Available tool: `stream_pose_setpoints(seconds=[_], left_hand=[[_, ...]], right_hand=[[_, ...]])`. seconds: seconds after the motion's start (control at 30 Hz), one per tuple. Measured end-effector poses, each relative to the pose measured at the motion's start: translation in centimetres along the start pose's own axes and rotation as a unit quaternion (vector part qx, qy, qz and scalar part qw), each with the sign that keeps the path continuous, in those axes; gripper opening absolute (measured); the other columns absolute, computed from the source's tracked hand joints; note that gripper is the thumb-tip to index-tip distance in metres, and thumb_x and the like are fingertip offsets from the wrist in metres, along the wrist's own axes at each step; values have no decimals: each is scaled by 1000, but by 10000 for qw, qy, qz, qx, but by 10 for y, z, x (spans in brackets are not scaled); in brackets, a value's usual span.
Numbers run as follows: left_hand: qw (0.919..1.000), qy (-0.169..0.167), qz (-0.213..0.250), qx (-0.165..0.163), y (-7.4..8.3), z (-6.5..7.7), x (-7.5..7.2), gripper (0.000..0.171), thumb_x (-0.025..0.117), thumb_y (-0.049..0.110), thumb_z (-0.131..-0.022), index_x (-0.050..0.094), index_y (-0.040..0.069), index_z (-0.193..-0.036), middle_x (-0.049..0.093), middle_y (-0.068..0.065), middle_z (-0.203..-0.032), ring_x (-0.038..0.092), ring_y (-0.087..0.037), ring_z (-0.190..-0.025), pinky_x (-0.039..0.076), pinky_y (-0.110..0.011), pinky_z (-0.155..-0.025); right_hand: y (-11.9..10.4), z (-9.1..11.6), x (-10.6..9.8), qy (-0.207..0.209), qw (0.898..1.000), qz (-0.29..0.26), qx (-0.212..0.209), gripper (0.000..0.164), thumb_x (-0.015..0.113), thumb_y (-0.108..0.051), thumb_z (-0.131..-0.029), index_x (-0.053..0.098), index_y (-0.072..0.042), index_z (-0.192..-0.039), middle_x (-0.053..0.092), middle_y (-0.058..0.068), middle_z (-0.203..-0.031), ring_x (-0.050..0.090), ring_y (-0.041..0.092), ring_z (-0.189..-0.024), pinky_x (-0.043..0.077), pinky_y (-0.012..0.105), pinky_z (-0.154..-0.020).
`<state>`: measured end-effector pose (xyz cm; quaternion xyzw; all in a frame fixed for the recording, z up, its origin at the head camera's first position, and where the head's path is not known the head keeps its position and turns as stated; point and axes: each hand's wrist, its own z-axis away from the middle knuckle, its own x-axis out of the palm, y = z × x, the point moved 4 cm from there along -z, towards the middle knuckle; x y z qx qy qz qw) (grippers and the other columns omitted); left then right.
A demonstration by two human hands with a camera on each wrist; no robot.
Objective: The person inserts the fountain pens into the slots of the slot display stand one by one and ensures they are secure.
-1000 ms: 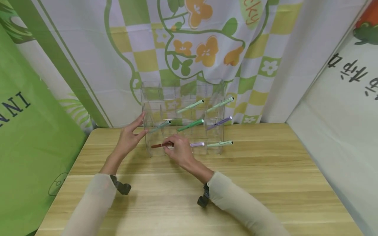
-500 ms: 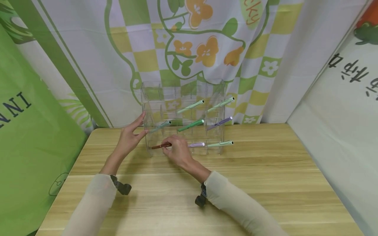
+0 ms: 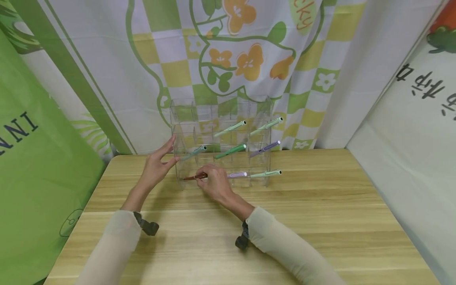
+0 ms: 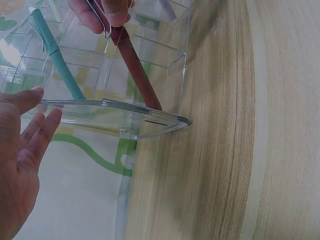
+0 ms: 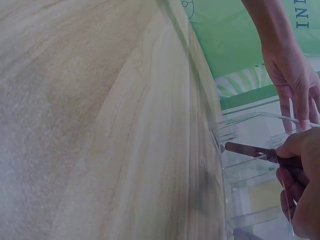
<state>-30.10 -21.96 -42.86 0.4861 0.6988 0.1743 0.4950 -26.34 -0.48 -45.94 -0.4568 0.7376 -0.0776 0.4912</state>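
Note:
A clear rack [image 3: 258, 162] with many compartments stands upright at the table's back. My left hand [image 3: 154, 168] holds its left side wall, thumb at the front edge and fingers along the outside. My right hand [image 3: 216, 183] pinches a dark red-brown pen [image 3: 190, 178] by its clip end. That pen slants into the bottom left compartment in the left wrist view, its lower tip close to the side wall. Just above sits a teal pen [image 4: 59, 67]. A lilac pen [image 3: 238, 174] lies right of my right hand, partly hidden by it.
Other compartments hold a green pen [image 3: 230, 151], a dark purple pen [image 3: 265, 148] and several pale green pens, one at bottom right [image 3: 266, 173]. Their capped ends stick out forward. A patterned curtain [image 3: 246, 59] hangs close behind the rack. The wooden table [image 3: 285, 229] stretches in front.
Over the second, my right hand has shifted slightly left with the red-brown pen, whose far end now sits a little lower in the compartment. The left hand stays in place.

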Motion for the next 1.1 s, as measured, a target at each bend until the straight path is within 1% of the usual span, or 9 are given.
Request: stream_pose_setpoints(seconds=[0.13,0.3,0.4,0.5,0.63,0.7,0.9,1.0,1.1], left_hand=[[10000,-54,20,-16,-1,0,0,73,75,-2,-97,42,8,-162,37,-10,-168,56,-50,-136,63,-32,-89],[10000,-76,61,-4,-3,1,-1,75,75,-3,-97,41,9,-162,36,-9,-169,55,-51,-137,64,-30,-88],[10000,-57,34,17,-4,1,-2,75,74,-3,-97,41,9,-162,36,-9,-169,55,-51,-137,64,-29,-88],[10000,-33,46,16,-4,2,-3,75,74,-4,-97,41,11,-162,36,-10,-169,55,-50,-137,63,-28,-89],[10000,-20,64,-12,-3,4,-4,76,74,-3,-97,41,13,-163,35,-8,-169,55,-48,-138,63,-28,-90],[10000,-22,40,-20,-2,5,-5,76,74,-2,-97,40,15,-163,35,-6,-169,55,-46,-138,63,-29,-90],[10000,-24,42,-7,-2,8,-7,75,73,0,-99,40,17,-164,35,-4,-170,57,-43,-138,62,-29,-91],[9999,-31,122,-55,-2,11,-10,75,73,-3,-98,40,14,-163,36,-9,-169,56,-44,-138,61,-24,-92],[9998,-55,175,-127,-2,15,-12,74,72,-5,-98,40,10,-163,37,-13,-168,54,-45,-140,59,-17,-93]], right_hand=[[1,0,-1,-39,10000,47,53,14,87,-5,-87,81,-4,-100,79,8,-99,77,20,-86,67,26,-75],[0,-1,-4,-132,9998,112,124,25,88,-10,-88,79,-2,-110,78,11,-107,76,22,-90,68,32,-79],[-5,-1,-8,-106,9997,229,-76,29,89,-11,-87,78,-2,-113,78,11,-110,75,24,-96,67,37,-86],[-12,0,-17,61,9982,344,-492,30,91,-12,-85,79,-3,-112,78,10,-111,74,26,-102,65,41,-94],[-24,6,-38,315,9940,143,-1042,29,91,-8,-84,78,-3,-110,77,11,-111,73,28,-105,65,42,-95],[-27,11,-51,406,9918,-73,-1208,28,89,-6,-85,78,-1,-110,76,13,-111,73,29,-105,66,42,-92],[-22,26,-92,588,9875,-496,-1373,27,87,-4,-86,77,2,-110,77,17,-111,74,32,-105,67,44,-91],[-16,35,-112,602,9873,-440,-1404,28,88,-3,-84,78,1,-110,78,16,-112,75,32,-104,67,45,-91],[-7,47,-131,451,9876,-309,-1470,30,88,-1,-83,77,0,-111,77,15,-114,74,32,-106,67,47,-93]])
